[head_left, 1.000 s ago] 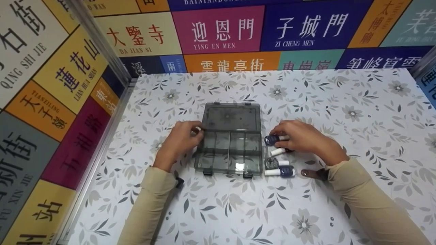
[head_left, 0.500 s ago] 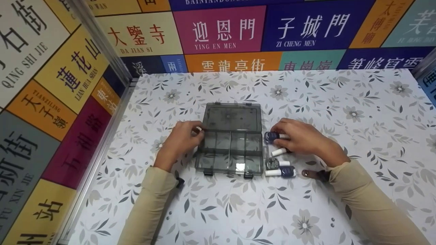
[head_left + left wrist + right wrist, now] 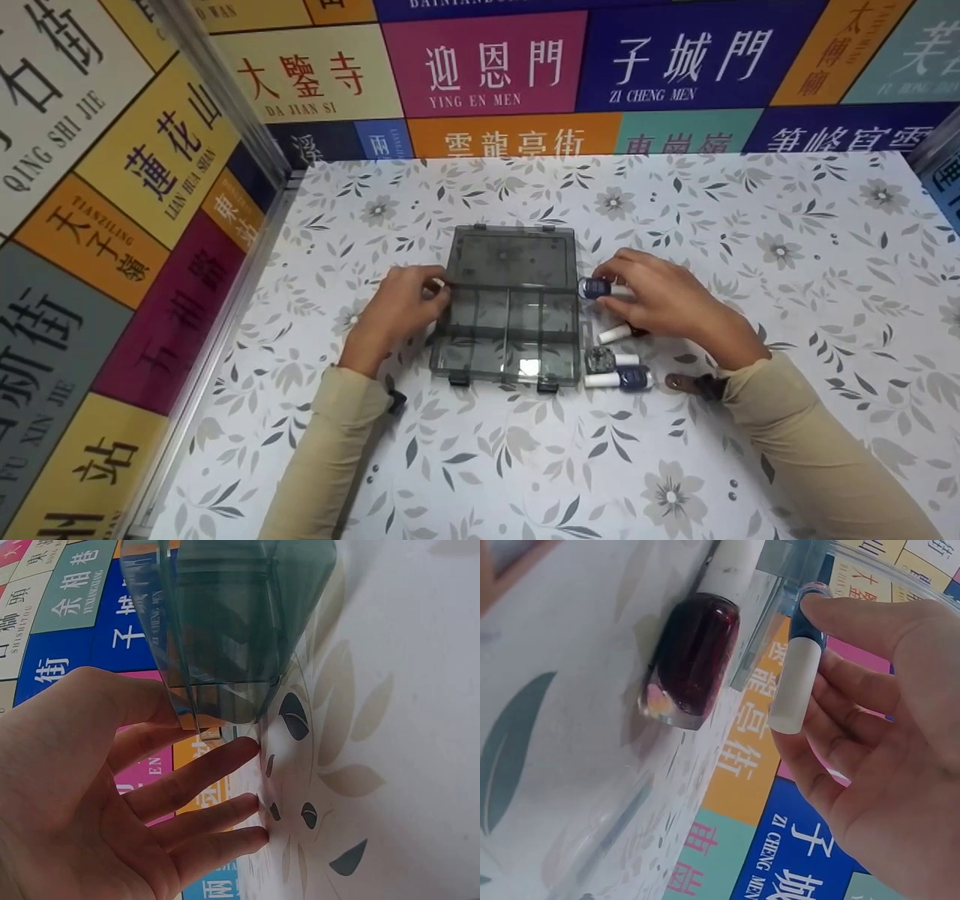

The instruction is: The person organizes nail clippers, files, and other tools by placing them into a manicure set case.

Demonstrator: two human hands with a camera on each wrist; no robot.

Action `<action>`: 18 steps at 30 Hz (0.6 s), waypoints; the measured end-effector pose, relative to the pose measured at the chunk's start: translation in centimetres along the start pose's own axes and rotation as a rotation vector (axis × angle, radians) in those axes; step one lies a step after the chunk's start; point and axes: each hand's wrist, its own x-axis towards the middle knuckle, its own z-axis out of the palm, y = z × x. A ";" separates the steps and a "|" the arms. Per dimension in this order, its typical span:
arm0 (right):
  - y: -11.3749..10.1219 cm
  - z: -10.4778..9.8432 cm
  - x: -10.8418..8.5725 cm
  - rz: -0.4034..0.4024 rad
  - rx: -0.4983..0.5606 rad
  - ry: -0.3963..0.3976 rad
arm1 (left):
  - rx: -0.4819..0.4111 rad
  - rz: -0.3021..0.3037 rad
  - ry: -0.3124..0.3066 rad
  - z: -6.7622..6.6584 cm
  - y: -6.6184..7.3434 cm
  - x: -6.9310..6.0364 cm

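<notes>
A smoky clear plastic storage box (image 3: 508,349) lies with its lid (image 3: 514,259) folded back; its divided compartments show bare bottoms. My left hand (image 3: 401,304) holds the box's left side near the hinge with thumb and forefinger; the other fingers (image 3: 217,761) extend beside it. In the right hand (image 3: 656,296) a dark blue nail polish bottle (image 3: 597,288) is pinched at its glass, its white cap (image 3: 795,686) pointing back toward the palm. This bottle is just off the box's right edge. Below that hand lies a dark red nail polish bottle (image 3: 697,660), partly hidden in the head view.
Right of the box lie a glittery nail polish bottle (image 3: 600,360) and another dark blue one (image 3: 634,378), both with white caps. A floral cloth (image 3: 517,472) covers the table. Panels with large lettering (image 3: 487,64) stand behind and to the left.
My right hand has moved the dark blue nail polish bottle slightly away from me and left, toward the box's hinge line. The left hand and the box look unchanged.
</notes>
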 end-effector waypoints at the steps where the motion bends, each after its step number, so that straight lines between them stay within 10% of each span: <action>1: 0.0 0.0 0.0 -0.001 -0.002 0.005 | -0.005 0.000 -0.001 0.0 0.0 0.0; 18: -1.8 0.6 0.9 -0.029 0.031 0.026 | -0.008 0.009 0.005 0.1 -0.4 0.1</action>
